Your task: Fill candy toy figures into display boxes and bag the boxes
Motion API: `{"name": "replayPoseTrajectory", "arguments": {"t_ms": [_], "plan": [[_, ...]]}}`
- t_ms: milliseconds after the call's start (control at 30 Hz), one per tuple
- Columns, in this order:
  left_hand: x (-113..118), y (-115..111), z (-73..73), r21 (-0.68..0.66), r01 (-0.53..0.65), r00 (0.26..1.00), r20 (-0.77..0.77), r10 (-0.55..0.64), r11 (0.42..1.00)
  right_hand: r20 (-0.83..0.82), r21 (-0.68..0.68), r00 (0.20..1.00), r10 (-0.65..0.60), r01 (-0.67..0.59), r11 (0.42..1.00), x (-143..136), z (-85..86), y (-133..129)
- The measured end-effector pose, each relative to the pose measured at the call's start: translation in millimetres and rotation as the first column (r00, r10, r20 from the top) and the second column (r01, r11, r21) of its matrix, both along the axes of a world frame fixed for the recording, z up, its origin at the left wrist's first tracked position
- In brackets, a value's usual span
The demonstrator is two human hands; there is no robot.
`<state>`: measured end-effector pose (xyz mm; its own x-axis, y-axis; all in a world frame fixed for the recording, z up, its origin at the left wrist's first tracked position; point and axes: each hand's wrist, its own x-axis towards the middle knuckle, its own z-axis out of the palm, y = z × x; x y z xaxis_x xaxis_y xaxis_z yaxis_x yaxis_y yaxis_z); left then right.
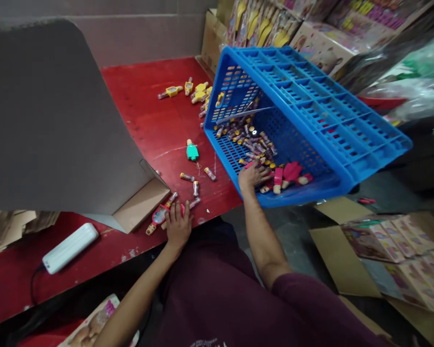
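Observation:
My left hand lies at the front edge of the red table, fingers stretched down over a pinkish-red piece that it mostly hides. Beside it is a red toy piece with a clear oval window and a bear-like end. Small clear tubes with yellow caps lie just beyond. My right hand reaches into the tipped blue crate, fingers spread over the small parts. Next to those fingers are bright pink pieces with beige ends. Many capped tubes are heaped deeper inside. A green piece lies on the table.
Yellow toy pieces lie at the back of the red table. A large grey cardboard sheet stands at left, near a white power bank with a cable. An open carton of packed boxes sits at lower right.

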<state>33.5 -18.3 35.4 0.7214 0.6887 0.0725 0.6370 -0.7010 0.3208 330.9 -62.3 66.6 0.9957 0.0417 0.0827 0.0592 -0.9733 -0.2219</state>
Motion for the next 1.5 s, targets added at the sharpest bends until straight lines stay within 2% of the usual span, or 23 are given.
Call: {"name": "replayPoseTrajectory", "arguments": {"t_ms": [167,233,267,300,367,400,433,467,500,567,633,667,767,867,900,967,1033,1067,1167,1200,1267,1333,1500], "plan": [[15.4,-1.7,13.5,-0.055,0.094,0.968,0.239,-0.078,0.994,0.080,0.186,0.996,0.047,-0.061,0.981,-18.5,9.4,-12.8],[26.5,2.3,22.4,-0.076,0.148,0.938,0.326,-0.116,0.986,0.107,0.361,0.978,0.180,-0.207,0.909,-43.5,17.6,-22.6],[32.1,5.5,26.6,-0.074,0.190,0.919,0.364,-0.151,0.979,0.086,0.462,0.944,0.317,-0.320,0.827,-59.0,22.1,-28.4],[37.1,9.0,30.1,-0.066,0.246,0.896,0.396,-0.201,0.967,0.042,0.560,0.868,0.495,-0.431,0.708,-75.0,26.5,-34.2],[43.4,15.8,34.4,-0.051,0.374,0.841,0.438,-0.316,0.926,-0.087,0.678,0.572,0.816,-0.566,0.469,-102.2,34.7,-43.4],[43.8,18.2,35.3,-0.055,0.421,0.818,0.454,-0.353,0.905,-0.154,0.696,0.423,0.893,-0.594,0.402,-110.3,38.2,-45.3],[42.4,19.6,35.6,-0.075,0.436,0.808,0.470,-0.354,0.897,-0.216,0.684,0.333,0.918,-0.619,0.386,-113.1,41.0,-44.6],[39.1,20.0,35.7,-0.116,0.416,0.815,0.487,-0.314,0.902,-0.265,0.641,0.326,0.907,-0.644,0.419,-110.1,43.2,-41.1],[34.3,19.4,35.9,-0.181,0.364,0.832,0.504,-0.232,0.914,-0.291,0.577,0.392,0.873,-0.656,0.487,-101.5,44.5,-35.1],[22.4,16.2,38.2,-0.361,0.216,0.854,0.520,0.004,0.907,-0.260,0.436,0.639,0.724,-0.591,0.678,-72.1,44.9,-17.9],[10.8,12.0,43.2,-0.544,0.122,0.840,0.502,0.206,0.830,-0.186,0.317,0.834,0.520,-0.450,0.835,-37.4,42.0,0.8],[6.1,10.0,46.4,-0.615,0.107,0.835,0.483,0.265,0.781,-0.158,0.274,0.890,0.428,-0.377,0.885,-22.2,39.2,8.9],[-3.2,5.9,54.7,-0.765,0.095,0.844,0.401,0.357,0.637,-0.123,0.191,0.952,0.279,-0.253,0.949,4.7,27.9,23.8],[-8.6,4.8,57.5,-0.874,0.114,0.831,0.344,0.437,0.473,-0.111,0.147,0.958,0.265,-0.248,0.958,5.6,19.1,27.1],[-10.4,5.2,57.3,-0.893,0.126,0.820,0.339,0.461,0.433,-0.106,0.150,0.956,0.274,-0.257,0.955,1.7,18.0,26.7],[-15.0,6.6,56.7,-0.898,0.136,0.809,0.345,0.476,0.419,-0.111,0.204,0.936,0.333,-0.307,0.930,-12.3,19.3,23.9],[-20.7,8.8,58.3,-0.880,0.121,0.816,0.351,0.459,0.459,-0.150,0.343,0.860,0.487,-0.417,0.842,-35.0,25.5,17.3],[-24.0,10.1,60.7,-0.867,0.115,0.826,0.355,0.438,0.484,-0.169,0.445,0.779,0.604,-0.486,0.752,-49.0,30.6,12.3],[-33.5,13.9,74.6,-0.826,0.146,0.867,0.371,0.332,0.544,-0.110,0.708,0.371,0.922,-0.622,0.335,-92.7,53.0,-6.8],[-36.3,15.0,80.6,-0.813,0.160,0.882,0.372,0.288,0.560,-0.068,0.744,0.222,0.973,-0.638,0.198,-104.7,61.9,-12.8],[-40.9,16.7,92.1,-0.794,0.179,0.914,0.353,0.200,0.581,-0.017,0.753,-0.018,1.000,-0.658,0.001,-121.7,78.2,-21.2],[-44.7,16.9,100.3,-0.793,0.184,0.937,0.320,0.140,0.581,-0.004,0.734,-0.156,0.988,-0.671,-0.103,-129.6,89.3,-24.1],[-53.0,11.3,105.2,-0.815,0.224,0.945,0.315,0.085,0.534,0.021,0.679,-0.285,0.958,-0.700,-0.222,-132.0,95.6,-21.9]]}}
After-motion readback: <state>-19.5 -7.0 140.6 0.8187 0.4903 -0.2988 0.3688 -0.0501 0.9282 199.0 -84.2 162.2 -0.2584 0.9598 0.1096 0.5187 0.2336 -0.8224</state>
